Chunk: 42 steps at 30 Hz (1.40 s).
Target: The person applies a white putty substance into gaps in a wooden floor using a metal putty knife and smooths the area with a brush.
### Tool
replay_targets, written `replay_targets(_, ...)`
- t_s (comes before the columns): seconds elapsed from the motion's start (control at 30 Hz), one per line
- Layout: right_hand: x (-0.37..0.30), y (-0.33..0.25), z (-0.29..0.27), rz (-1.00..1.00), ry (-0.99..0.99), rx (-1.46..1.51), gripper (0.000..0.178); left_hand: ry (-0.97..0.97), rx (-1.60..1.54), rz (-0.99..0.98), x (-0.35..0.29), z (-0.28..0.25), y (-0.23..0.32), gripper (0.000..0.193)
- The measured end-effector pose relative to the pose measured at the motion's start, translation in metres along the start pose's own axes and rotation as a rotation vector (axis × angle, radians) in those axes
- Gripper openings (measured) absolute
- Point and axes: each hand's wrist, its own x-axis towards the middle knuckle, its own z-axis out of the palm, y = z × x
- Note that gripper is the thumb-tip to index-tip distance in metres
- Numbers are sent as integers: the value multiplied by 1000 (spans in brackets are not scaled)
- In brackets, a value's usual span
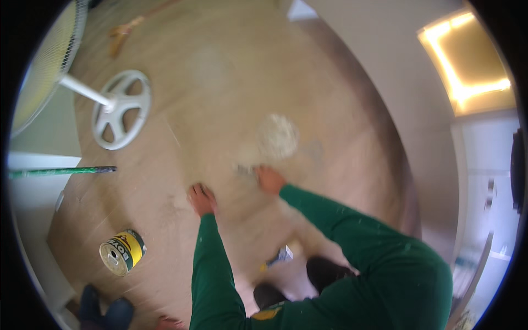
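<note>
My right hand (270, 180) is closed round a small, pale grey flat tool that looks like a scraper (243, 169), blurred and held low over the brown floor covering (220, 110). Just beyond it lies a round, whitish, mottled patch or disc (279, 136); I cannot tell which. To the left, my left hand (202, 199) is low near the floor with its fingers curled in. Whether anything is in those fingers is hard to make out. Both arms wear green sleeves.
A white fan base (121, 110) stands at far left, with a green pole (66, 171) nearer. A yellow-banded can (122, 253) lies at near left, by another person's feet (104, 311). A small blue-and-white item (281, 255) lies near my knees. A wall (407, 82) rises right.
</note>
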Motion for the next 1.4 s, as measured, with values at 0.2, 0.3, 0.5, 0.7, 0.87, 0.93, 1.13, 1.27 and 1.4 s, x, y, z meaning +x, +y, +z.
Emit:
replay_targets(0.2, -72, 101, -13, 453, 716, 185, 46, 62, 71, 49, -2, -8, -2, 31)
replay_targets(0.3, -154, 229, -22, 790, 887, -300, 40, 64, 32, 81, -6, 13, 15, 31)
replay_targets(0.5, -189, 256, -8, 850, 949, -360, 41, 44, 111, -41, 15, -1, 13, 34)
replay_targets(0.7, -200, 261, -18, 864, 909, -316, 43, 188, -265, 239, -16, 60, 174, 32)
replay_targets(0.87, -199, 262, -21, 878, 880, -318, 43, -200, -254, 538, -53, 117, 342, 58)
replay_targets(0.93, -195, 259, -22, 891, 880, -271, 43, -122, -260, 509, -44, 130, 393, 63)
replay_targets(1.13, -194, 275, -1, 854, 919, -430, 42, -121, -330, 529, -74, 110, 394, 59)
replay_targets(1.27, -196, 274, -6, 867, 942, -386, 45, -275, -339, 514, -169, 27, 263, 49)
replay_targets(1.4, -196, 276, -4, 856, 891, -372, 46, -655, 19, 360, -291, -58, 131, 70)
